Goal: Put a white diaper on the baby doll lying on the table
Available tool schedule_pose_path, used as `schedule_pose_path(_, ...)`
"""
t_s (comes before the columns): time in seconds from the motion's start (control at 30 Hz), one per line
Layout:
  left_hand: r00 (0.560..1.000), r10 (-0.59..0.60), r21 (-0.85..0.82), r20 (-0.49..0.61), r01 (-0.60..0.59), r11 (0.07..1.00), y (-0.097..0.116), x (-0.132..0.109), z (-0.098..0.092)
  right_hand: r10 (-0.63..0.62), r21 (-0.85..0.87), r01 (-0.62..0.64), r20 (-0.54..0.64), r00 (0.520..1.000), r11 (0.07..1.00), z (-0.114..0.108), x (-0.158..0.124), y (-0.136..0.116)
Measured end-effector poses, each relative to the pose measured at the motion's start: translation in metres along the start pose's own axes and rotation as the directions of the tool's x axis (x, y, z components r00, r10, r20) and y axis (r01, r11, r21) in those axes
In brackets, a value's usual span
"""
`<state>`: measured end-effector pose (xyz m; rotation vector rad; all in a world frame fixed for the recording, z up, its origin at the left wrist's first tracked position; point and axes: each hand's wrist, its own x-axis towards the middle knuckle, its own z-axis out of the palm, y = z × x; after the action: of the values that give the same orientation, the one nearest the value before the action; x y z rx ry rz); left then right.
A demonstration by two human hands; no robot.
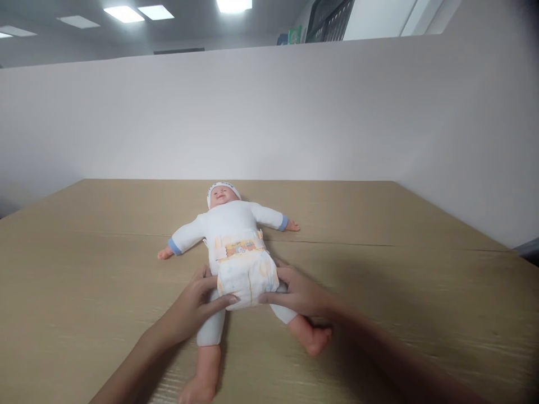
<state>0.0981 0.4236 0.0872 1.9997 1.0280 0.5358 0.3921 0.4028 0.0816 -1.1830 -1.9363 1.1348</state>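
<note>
A baby doll in a white suit with blue cuffs and a white cap lies on its back, arms spread and feet toward me. Around its hips is a white diaper with an orange printed band across the waist. My left hand grips the diaper's lower left edge, thumb across the front and fingers at the side by the doll's thigh. On the other side, my right hand pinches the lower right edge, its thumb on the front. Some fingertips of both hands are hidden behind the diaper and legs.
The doll lies on a wide wood-grain table with a seam running across it. A white partition rises behind the table's far edge and along the right. Beyond it are ceiling lights.
</note>
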Motion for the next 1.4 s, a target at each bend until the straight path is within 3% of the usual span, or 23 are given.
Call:
schedule_pose_path(0.17,0.999,0.03,0.034,0.018,-0.031,0.999,0.001,0.0,0.0,-0.038,-0.079,0.039,0.015,0.999,0.996,-0.001,-0.002,0.003)
schedule_pose_path(0.33,0.997,-0.064,0.288,0.045,0.048,0.956,0.011,0.003,0.003,-0.077,-0.131,0.083,0.046,0.996,0.988,0.001,-0.004,0.002)
schedule_pose_path(0.43,0.994,-0.087,0.34,0.058,0.063,0.938,0.014,0.005,0.005,-0.074,-0.131,0.08,0.052,0.996,0.988,0.001,-0.004,0.0)
schedule_pose_path(0.6,0.998,-0.005,0.309,0.066,-0.015,0.951,0.009,0.004,0.005,-0.036,-0.126,0.043,0.059,0.998,0.991,-0.002,-0.006,-0.004)
schedule_pose_path(0.77,0.996,0.027,0.309,0.081,-0.051,0.95,0.009,0.002,0.003,-0.108,-0.191,0.121,0.077,0.991,0.974,-0.004,-0.004,-0.005)
schedule_pose_path(0.93,0.996,0.012,0.326,0.091,-0.041,0.945,0.013,-0.001,0.0,-0.119,-0.256,0.135,0.074,0.99,0.957,-0.002,-0.002,-0.004)
schedule_pose_path(1.1,0.996,0.003,0.274,0.084,-0.026,0.961,0.01,-0.003,-0.001,-0.127,-0.167,0.131,0.036,0.991,0.977,-0.001,-0.002,-0.001)
schedule_pose_path(1.4,0.999,-0.037,0.161,0.021,0.033,0.986,0.003,-0.004,0.002,-0.045,-0.189,0.046,0.008,0.999,0.981,0.002,-0.003,-0.007)
